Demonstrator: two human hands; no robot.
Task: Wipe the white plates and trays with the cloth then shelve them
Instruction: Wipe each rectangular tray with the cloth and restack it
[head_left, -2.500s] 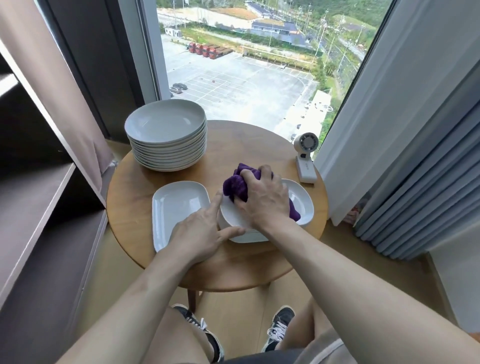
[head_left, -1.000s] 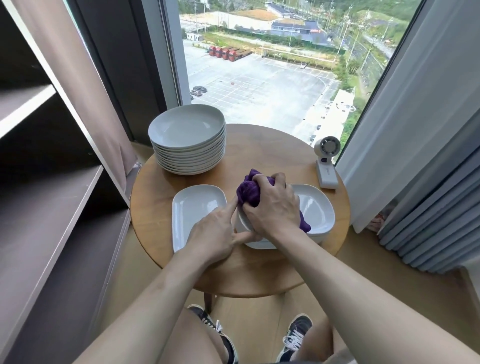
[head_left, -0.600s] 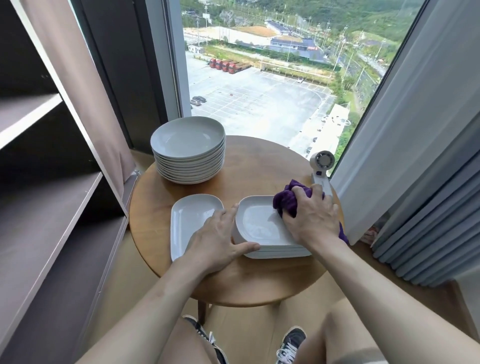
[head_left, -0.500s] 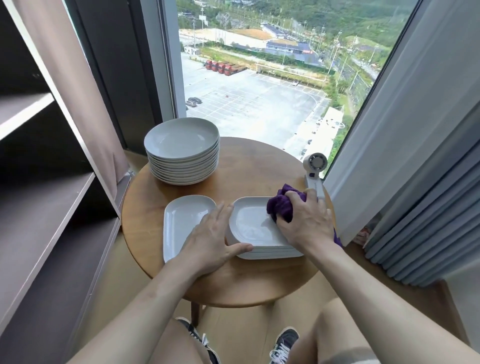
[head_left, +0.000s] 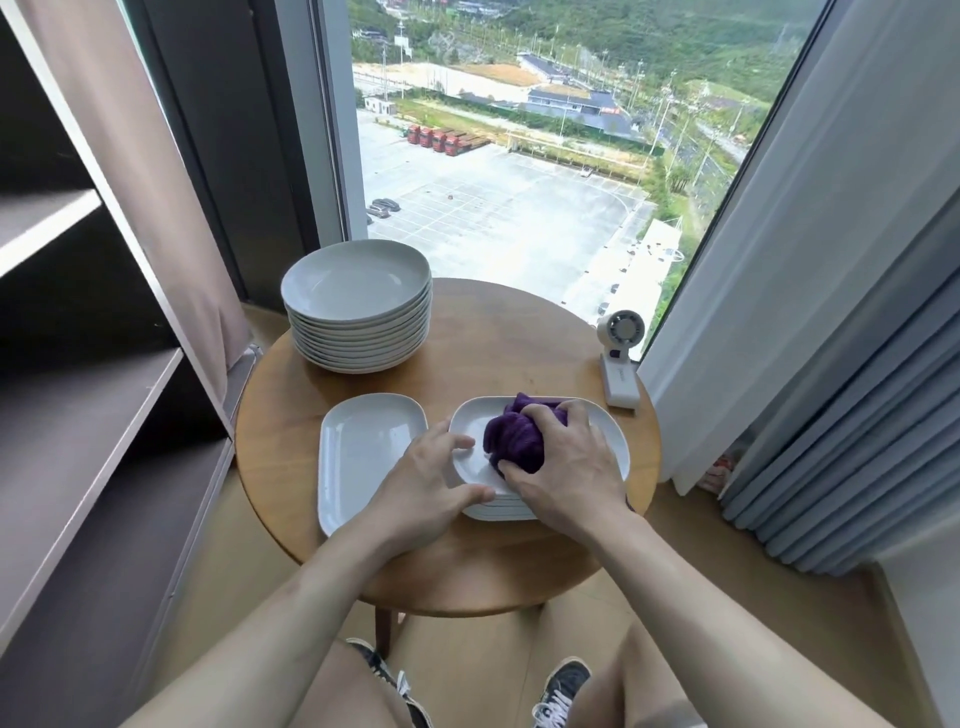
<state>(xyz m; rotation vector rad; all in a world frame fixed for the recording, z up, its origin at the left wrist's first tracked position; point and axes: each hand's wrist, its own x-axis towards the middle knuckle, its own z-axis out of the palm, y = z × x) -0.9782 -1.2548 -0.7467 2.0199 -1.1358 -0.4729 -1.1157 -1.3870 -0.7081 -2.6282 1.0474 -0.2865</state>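
Note:
A stack of white rectangular trays (head_left: 608, 441) lies on the right of the round wooden table (head_left: 457, 374). My right hand (head_left: 566, 473) grips a bunched purple cloth (head_left: 514, 439) and presses it onto the top tray. My left hand (head_left: 423, 486) holds the stack's near left corner, thumb along the front edge and fingers on the rim. One single white tray (head_left: 358, 452) lies flat just left of the stack. A pile of several round white plates (head_left: 358, 304) stands at the table's back left.
Grey shelves (head_left: 78, 415) run along the left, close to the table. A small white fan (head_left: 618, 358) stands at the table's right edge. Grey curtains (head_left: 831, 312) hang on the right, a tall window behind. My knees and shoes are below the table's near edge.
My right hand has slid the cloth from the tray's right end back to its middle. My left hand stays on the stack's corner. The camera has tilted up a little.

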